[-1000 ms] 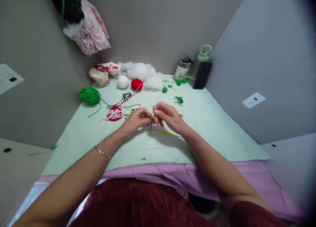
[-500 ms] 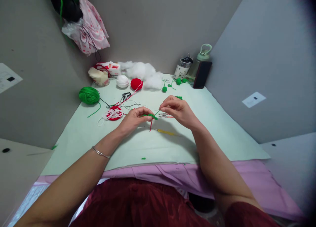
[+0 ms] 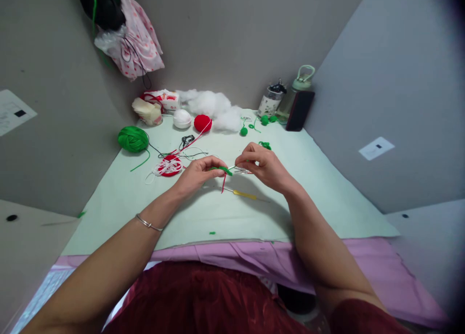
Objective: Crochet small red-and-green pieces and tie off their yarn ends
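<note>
My left hand (image 3: 199,175) is closed on a small green crocheted piece (image 3: 225,170), pinched between thumb and fingers. A short red yarn tail (image 3: 224,182) hangs from it. My right hand (image 3: 258,162) pinches a thin, pale needle (image 3: 231,167) whose other end meets the green piece. How far the needle goes in is too small to make out. On the table below lies a crochet hook with a yellow handle (image 3: 245,195). Small scissors (image 3: 242,171) lie behind the right fingers, partly covered by them.
To the left are a green yarn ball (image 3: 132,139) and a red piece wound with white yarn (image 3: 170,165). Farther back sit a white ball (image 3: 182,119), a red ball (image 3: 202,123) and white stuffing (image 3: 210,103). A phone (image 3: 300,111) leans by a bottle (image 3: 290,99) at back right.
My right hand has shifted from pulling up a green strand to holding the thin needle against the green piece. My left hand keeps its hold. The view has shifted slightly.
</note>
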Available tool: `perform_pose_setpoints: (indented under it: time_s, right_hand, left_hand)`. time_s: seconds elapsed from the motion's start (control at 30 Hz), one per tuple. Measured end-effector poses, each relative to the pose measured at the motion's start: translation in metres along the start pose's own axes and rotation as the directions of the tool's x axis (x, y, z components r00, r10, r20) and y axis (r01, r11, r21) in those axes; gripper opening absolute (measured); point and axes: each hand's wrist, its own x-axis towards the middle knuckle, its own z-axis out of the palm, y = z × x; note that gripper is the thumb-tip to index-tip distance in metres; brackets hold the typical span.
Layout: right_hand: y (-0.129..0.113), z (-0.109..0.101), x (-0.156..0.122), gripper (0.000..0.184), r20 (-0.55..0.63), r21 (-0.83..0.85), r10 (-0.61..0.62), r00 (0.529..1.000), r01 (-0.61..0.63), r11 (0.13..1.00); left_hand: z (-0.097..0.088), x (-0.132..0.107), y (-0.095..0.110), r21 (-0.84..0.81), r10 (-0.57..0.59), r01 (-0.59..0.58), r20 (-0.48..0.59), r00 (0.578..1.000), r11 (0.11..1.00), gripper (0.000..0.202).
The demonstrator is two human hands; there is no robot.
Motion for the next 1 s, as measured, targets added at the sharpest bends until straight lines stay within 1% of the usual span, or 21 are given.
perform_pose_setpoints:
  time_s: [0.17,0.37,0.43,0.57,0.63,0.7,0.77,0.83,1.0]
  right_hand:
    - [0.0,0.0,0.0,0.013,0.014,-0.016,-0.01,1.0,0.01,1.0]
    - [0.0,0.006,0.001,0.012,0.041,0.056,-0.065,0.997,0.063,0.996]
    - [-0.001,0.009,0.002,0.011,0.047,0.093,-0.067,0.997,0.062,0.994]
    - [0.0,0.016,0.002,0.007,0.005,0.155,0.012,1.0,-0.012,0.988]
    - [-0.001,0.02,0.002,0.005,-0.017,0.221,0.053,0.998,-0.048,0.974]
    - [-0.003,0.025,0.001,0.008,-0.007,0.327,0.078,0.997,-0.071,0.942]
    - [-0.005,0.028,0.0,0.013,0.015,0.394,0.078,0.997,-0.078,0.916]
    - [-0.007,0.03,-0.001,0.016,0.038,0.383,0.062,0.997,-0.071,0.921]
    - [-0.007,0.031,-0.001,0.014,0.071,0.205,-0.022,0.997,0.007,0.979]
  left_hand:
    - [0.0,-0.001,0.001,-0.012,-0.008,0.008,0.011,1.0,1.0,0.018]
    - [0.002,-0.001,0.003,-0.049,-0.036,0.039,0.059,0.998,0.998,0.017]
    - [0.002,-0.001,0.001,-0.082,-0.044,0.05,0.072,0.996,0.995,0.018]
    - [0.003,0.0,-0.003,-0.165,-0.062,0.072,0.062,0.996,0.984,0.022]
    - [0.003,0.001,-0.005,-0.186,-0.074,0.083,0.055,0.996,0.979,0.022]
    - [0.003,0.001,-0.007,-0.193,-0.082,0.091,0.055,0.995,0.977,0.023]
    - [0.003,0.001,-0.007,-0.196,-0.083,0.093,0.059,0.995,0.976,0.025]
    - [0.003,0.001,-0.008,-0.198,-0.081,0.091,0.058,0.995,0.976,0.026]
    - [0.005,0.002,-0.007,-0.184,-0.144,0.151,0.05,0.988,0.971,0.023]
